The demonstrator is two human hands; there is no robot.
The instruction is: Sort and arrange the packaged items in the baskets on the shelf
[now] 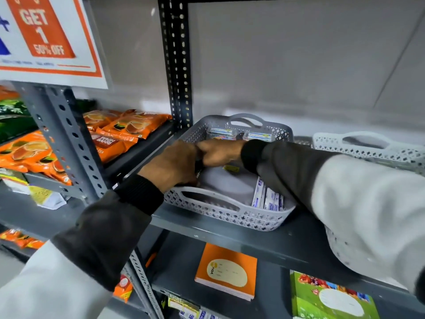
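A grey lattice basket (230, 214) stands on the grey metal shelf (287, 242). Both hands are inside it at its left side. My left hand (174, 164) curls over something dark near the left wall, and my right hand (218, 153) meets it fingertip to fingertip from the right. What they pinch is mostly hidden. Small white-and-blue packets (268, 200) stand on edge at the basket's near right corner. More packets (239, 134) line the far wall. A small yellow item (230, 168) lies on the basket floor.
A white lattice basket (368, 148) sits to the right, partly behind my right sleeve. Orange tea packs (128, 127) fill the left bay beyond a slotted upright (177, 65). An orange notebook (226, 271) and a green one (331, 298) lie on the shelf below. A sale sign (46, 38) hangs top left.
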